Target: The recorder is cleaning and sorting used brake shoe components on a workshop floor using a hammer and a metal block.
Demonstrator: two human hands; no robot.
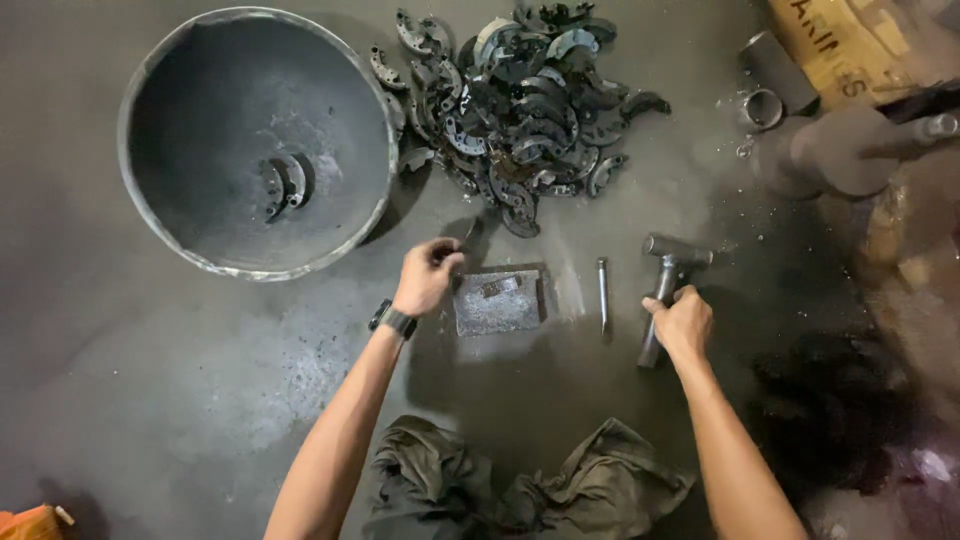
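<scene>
- Your right hand (684, 322) is wrapped round the handle of a hammer (668, 282), fingers clamped on it; the hammer's head lies on the floor (200, 380), pointing away from you.
- Your left hand (425, 277), with a dark wristwatch (394, 320) on the wrist, has its fingers curled shut on a small dark piece at the far left corner of a flat metal block (497, 302); what exactly it grips is too small to tell.
- The block sits on the floor between your hands, a small metal part lying on top of it.
- A slim punch (603, 293) lies just right of the block, apart from the hammer.
- A heap of curved brake shoes (520, 100) lies beyond the block.
- A large round metal basin (255, 140) stands left of the heap, one curved shoe inside it.
- A crumpled cloth (530, 485) lies near you, between your forearms.
</scene>
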